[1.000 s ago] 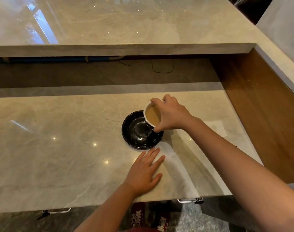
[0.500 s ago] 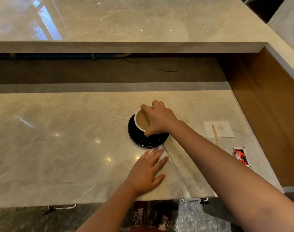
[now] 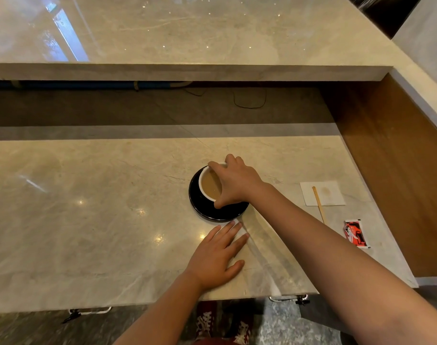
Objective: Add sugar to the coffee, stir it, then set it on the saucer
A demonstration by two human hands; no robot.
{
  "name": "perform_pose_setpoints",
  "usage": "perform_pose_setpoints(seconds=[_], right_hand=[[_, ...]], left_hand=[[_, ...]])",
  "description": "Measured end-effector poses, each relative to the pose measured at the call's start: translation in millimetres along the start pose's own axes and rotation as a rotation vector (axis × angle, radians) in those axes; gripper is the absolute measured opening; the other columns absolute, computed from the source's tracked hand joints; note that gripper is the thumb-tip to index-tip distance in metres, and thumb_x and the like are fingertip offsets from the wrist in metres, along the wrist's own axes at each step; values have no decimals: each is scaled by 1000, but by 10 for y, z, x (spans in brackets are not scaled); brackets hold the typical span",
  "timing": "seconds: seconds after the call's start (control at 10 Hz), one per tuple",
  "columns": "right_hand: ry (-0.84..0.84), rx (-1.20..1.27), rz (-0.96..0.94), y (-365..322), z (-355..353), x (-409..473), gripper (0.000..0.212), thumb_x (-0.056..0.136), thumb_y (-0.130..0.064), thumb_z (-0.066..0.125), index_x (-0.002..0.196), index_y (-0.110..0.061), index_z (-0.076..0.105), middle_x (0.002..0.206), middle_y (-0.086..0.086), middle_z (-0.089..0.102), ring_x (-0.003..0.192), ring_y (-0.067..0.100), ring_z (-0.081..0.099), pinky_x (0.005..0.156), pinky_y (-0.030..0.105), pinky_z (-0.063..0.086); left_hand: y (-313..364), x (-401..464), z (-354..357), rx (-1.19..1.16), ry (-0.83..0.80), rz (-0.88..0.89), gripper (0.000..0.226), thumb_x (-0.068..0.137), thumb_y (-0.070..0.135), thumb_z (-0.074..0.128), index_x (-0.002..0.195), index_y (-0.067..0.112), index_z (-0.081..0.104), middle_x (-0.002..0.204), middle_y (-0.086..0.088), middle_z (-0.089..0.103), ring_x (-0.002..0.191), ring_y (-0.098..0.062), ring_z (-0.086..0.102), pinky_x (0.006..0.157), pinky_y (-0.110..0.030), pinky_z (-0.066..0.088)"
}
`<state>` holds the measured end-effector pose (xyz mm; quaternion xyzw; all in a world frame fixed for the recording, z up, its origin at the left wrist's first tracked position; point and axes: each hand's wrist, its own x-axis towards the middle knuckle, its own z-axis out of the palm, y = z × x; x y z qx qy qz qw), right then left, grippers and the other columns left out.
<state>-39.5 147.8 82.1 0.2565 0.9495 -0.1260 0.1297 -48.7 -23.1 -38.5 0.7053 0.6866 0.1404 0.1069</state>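
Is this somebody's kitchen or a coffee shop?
Probably a coffee shop or bar counter, though I can't be sure. There's a long marble counter with a raised ledge behind it, a cup of coffee on a black saucer, and a sugar packet.

Marble counter [image 3: 88,220] carries saucer [image 3: 219,212], napkin [image 3: 329,195], packet [image 3: 356,234].

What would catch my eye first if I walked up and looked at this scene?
Most likely the white cup of milky coffee on the black saucer in the middle of the pale marble counter, with the right hand gripping its rim from above. Just in front, the left hand lies flat on the counter. At the right, a bright red sugar packet lies near a wooden stir stick and a stained white napkin.
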Motion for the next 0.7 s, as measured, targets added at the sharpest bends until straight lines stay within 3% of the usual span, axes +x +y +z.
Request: perform_pose_setpoints(seconds=[0.5, 0.7], right_hand=[[-37, 17, 21, 11, -17, -83, 110, 59, -57, 74, 143, -30, 9, 145, 12, 26, 130, 33, 29, 96, 47, 39], [40, 165, 74, 100, -38, -238, 97, 68, -58, 67, 143, -28, 15, 151, 13, 21, 136, 33, 23, 102, 50, 33]], left_hand=[[21, 11, -22, -15, 4, -6, 57, 92, 46, 42, 144, 27, 28, 152, -5, 22, 140, -16, 6, 110, -36, 4], [28, 2, 15, -57, 24, 7, 57, 91, 46, 41, 143, 26, 29, 152, -5, 23, 139, -18, 12, 110, -39, 9]])
